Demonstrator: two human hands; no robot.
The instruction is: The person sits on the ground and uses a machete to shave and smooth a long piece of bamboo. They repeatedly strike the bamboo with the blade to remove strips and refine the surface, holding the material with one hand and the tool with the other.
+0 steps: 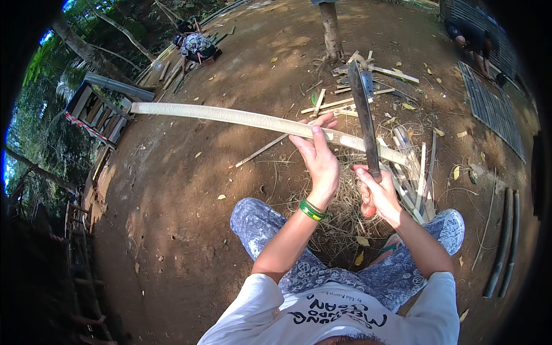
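A long, pale split-bamboo strip [218, 114] stretches from the far left to just right of my hands. My left hand [319, 161] grips it near its right part, thumb in front and fingers behind. My right hand [379, 194] is closed round the reddish handle of a machete [362, 109]. Its long dark blade points up and away, crossing in front of the strip near the right end; whether the two touch, I cannot tell. Curly bamboo shavings [339, 215] lie on the ground below my hands, between my knees.
Split bamboo pieces [426, 184] are heaped by my right knee, more scattered near a tree trunk [332, 34]. Two dark poles [501, 244] and a slatted panel [491, 109] lie at right. People crouch at far left [196, 46] and far right [474, 37]. A wooden structure [98, 112] stands left.
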